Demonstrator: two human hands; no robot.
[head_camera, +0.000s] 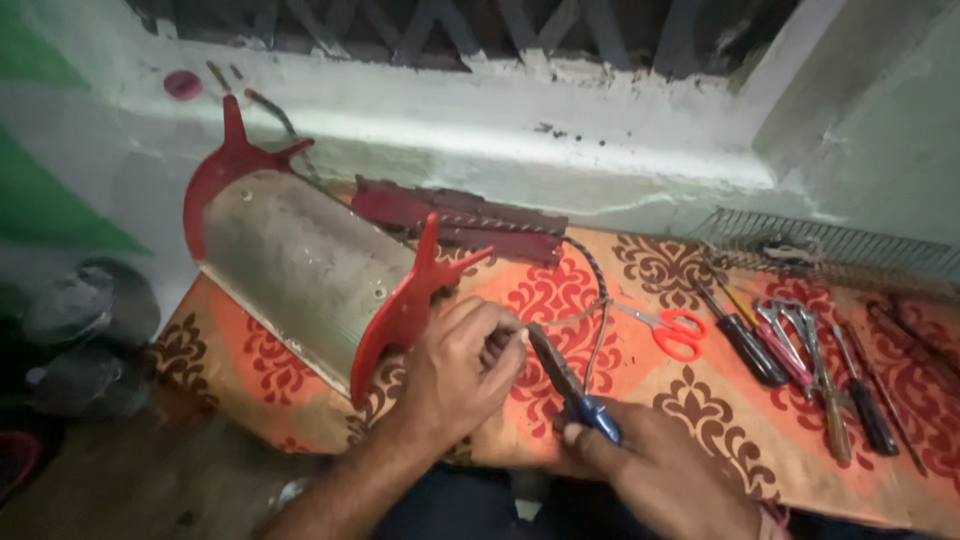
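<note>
Orange-and-red patterned cloth (720, 420) covers a low work surface set against a rough whitewashed wall (520, 130), seen from above.

At lower centre of the frame, the left hand (462, 368) is curled nearly closed, its fingertips (512, 338) pinching the end of a thin wire (597, 345). The wire loops upward from the fingers and joins a twisted dark cable (590, 262) running toward the upper centre. Just right of those fingertips sit the dark jaws of blue-handled pliers (572, 388), angled up and to the left, their tip almost at the pinched wire. The right hand (668, 478), at the bottom edge, is wrapped shut around the blue grips; its lower part is cut off by the frame, and whether the plier jaws bite the wire is too blurred to tell.

Left of the hands lies a curved, dull grey metal reflector (295, 265) with red finned end plates, one touching the left knuckles. Behind it rests a dark red bar (455, 215), lying along the foot of the wall.

To the right, red-handled scissors (668, 328) lie on the cloth, then a row of screwdrivers and pliers (800, 355) with dark, pink and wooden handles. A wire grille (830, 245) lies at the upper right, partly blurred. Dark, rounded shapes at far left cannot be made out.
</note>
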